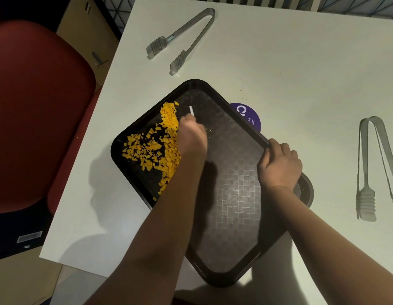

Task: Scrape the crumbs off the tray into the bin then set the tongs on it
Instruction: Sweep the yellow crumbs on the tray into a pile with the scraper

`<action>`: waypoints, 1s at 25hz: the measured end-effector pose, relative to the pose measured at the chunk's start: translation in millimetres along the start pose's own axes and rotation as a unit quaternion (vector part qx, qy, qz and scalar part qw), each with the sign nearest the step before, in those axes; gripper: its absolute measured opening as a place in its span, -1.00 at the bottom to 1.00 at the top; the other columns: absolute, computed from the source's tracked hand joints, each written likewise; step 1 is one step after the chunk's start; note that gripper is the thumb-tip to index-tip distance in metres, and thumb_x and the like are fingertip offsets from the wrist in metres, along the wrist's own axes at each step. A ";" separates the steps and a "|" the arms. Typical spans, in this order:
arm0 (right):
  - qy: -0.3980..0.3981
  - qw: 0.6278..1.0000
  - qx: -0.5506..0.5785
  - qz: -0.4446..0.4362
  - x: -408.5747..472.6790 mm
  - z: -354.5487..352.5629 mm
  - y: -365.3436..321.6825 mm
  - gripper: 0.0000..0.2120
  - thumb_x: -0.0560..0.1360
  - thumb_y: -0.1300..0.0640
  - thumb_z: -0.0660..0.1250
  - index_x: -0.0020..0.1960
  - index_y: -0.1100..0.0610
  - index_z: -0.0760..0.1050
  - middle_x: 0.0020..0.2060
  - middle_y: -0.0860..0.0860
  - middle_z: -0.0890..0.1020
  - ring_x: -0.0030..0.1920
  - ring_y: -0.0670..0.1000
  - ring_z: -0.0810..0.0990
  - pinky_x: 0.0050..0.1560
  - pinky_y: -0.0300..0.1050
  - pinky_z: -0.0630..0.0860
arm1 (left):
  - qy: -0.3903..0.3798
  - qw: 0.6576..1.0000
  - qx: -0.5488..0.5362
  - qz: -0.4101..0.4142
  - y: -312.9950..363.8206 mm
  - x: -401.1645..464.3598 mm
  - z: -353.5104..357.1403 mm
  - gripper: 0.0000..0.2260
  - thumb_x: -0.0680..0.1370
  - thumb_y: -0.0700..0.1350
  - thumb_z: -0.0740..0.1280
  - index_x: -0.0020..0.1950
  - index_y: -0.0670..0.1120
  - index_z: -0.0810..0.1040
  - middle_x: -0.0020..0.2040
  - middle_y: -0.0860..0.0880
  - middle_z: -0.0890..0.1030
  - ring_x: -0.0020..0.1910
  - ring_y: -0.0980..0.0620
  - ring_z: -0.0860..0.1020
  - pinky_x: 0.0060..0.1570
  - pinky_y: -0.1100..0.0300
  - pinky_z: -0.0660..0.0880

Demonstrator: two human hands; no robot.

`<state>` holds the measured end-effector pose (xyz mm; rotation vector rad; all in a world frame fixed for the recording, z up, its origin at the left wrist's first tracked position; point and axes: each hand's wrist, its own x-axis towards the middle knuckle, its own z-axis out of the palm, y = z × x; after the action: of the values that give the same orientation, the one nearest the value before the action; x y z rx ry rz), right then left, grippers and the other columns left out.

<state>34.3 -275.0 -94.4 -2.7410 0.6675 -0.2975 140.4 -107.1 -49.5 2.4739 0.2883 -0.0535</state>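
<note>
Scraping step under way. Left hand (192, 137) curled round white scraper (191, 111), herding crumbs (156, 146) at tray's (235, 194) left corner. Right hand (279, 165) grips tray's right rim. Tongs (182, 38) beyond tray, untouched. Red bin (37, 111) left of tray; next judged: push crumbs over that edge.

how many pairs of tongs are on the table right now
2. One pair of tongs lies beyond the tray, near the table's far edge; the other tongs lie right of the tray.

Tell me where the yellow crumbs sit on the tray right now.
In the head view the yellow crumbs are heaped along the black tray's left edge, just left of the left hand, on the side nearest the red bin.
</note>
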 end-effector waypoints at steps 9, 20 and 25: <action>-0.005 1.000 -0.006 0.003 0.3 -0.8 -0.6 -0.69 0.50 0.11 0.11 0.16 0.15 0.50 -0.06 0.21 0.60 -0.15 0.30 0.50 -0.19 0.05 0.42 | -0.018 0.994 0.007 0.109 2.1 -24.6 -5.2 -0.80 0.57 -0.26 0.16 0.07 -0.35 0.50 -0.02 -0.25 0.55 -0.16 -0.09 0.56 -0.19 0.24 0.47; -0.005 1.000 -0.006 -0.002 -0.1 -0.9 0.2 -0.71 0.51 0.12 0.13 0.16 0.15 0.49 -0.05 0.21 0.59 -0.13 0.29 0.49 -0.18 0.04 0.40 | -0.035 0.999 0.026 0.001 -16.4 -32.1 -5.6 -0.79 0.59 -0.23 0.14 0.17 -0.26 0.46 0.06 -0.20 0.56 0.01 -0.06 0.61 -0.04 0.18 0.58; -0.001 1.000 0.000 -0.001 -0.8 -1.5 0.6 -0.69 0.51 0.11 0.11 0.17 0.16 0.49 -0.03 0.22 0.59 -0.12 0.30 0.49 -0.16 0.05 0.41 | -0.012 0.999 0.010 -0.039 -26.3 -18.8 -27.2 -0.83 0.58 -0.25 0.14 0.11 -0.24 0.45 0.07 -0.22 0.52 0.04 -0.15 0.51 -0.02 0.09 0.42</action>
<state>32.9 -275.5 -93.3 -2.7413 0.6628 -0.2955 115.4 -74.0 -41.6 2.4797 0.3750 -0.1201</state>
